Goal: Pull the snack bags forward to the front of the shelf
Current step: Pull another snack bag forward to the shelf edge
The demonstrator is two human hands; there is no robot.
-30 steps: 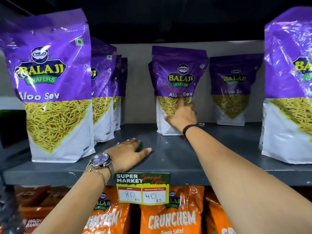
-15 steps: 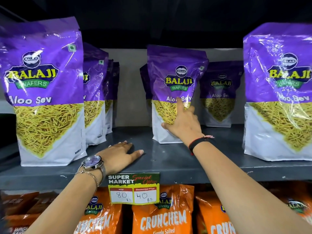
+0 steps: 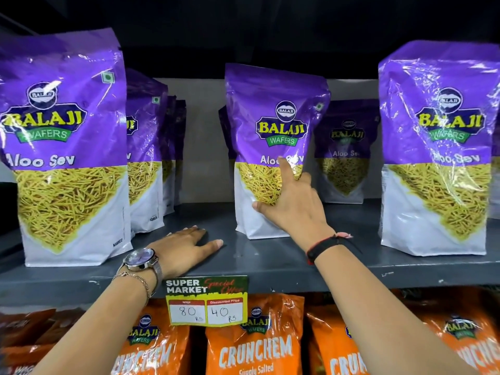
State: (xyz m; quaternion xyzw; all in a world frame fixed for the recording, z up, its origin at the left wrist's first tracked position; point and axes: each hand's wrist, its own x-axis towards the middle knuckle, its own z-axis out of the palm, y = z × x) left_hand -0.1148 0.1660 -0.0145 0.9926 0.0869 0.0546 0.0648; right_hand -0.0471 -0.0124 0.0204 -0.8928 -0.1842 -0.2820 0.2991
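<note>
Purple Balaji Aloo Sev bags stand on a grey shelf (image 3: 270, 263). My right hand (image 3: 293, 205) grips the middle bag (image 3: 270, 117) around its lower right side, index finger pointing up its front; the bag stands mid-depth on the shelf. My left hand (image 3: 184, 251) lies flat, palm down, fingers spread, on the shelf's front part, holding nothing. A left bag (image 3: 62, 147) and a right bag (image 3: 435, 147) stand near the front edge. Further bags stand behind the left one (image 3: 146, 147), and another (image 3: 347, 147) stands far back, right of the middle bag.
A price tag (image 3: 207, 300) reading 80 and 40 hangs from the shelf's front edge. Orange Crunchem bags (image 3: 254, 345) fill the shelf below. A dark shelf underside closes the space above the purple bags.
The middle bag has come forward along the shelf with my right hand on it, away from the back bag. My left hand has stayed flat on the shelf.
</note>
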